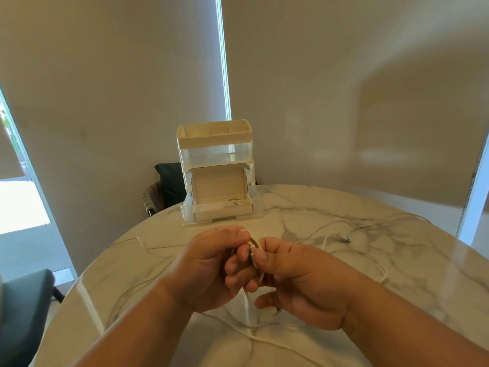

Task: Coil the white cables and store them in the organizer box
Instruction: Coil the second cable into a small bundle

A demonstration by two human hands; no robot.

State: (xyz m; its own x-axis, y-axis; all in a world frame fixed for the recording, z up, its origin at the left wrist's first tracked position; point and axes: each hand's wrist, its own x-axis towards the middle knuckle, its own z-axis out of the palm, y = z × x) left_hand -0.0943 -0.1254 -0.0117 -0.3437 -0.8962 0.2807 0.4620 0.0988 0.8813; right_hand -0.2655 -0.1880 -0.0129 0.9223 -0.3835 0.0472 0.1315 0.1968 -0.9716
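Where hands (211, 266) pinch cable (254, 250), loose cables (330, 239) before organizer box (215, 170)

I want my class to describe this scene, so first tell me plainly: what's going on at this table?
A person is winding a white cable into a small coil, pinching it between the left hand and right hand above a marble table. Its loose end trails down toward them. More white cables lie uncoiled on the table. The organizer box stands at the far edge, with its bottom drawer pulled open.

Both hands (262, 271) together, fingers pinched
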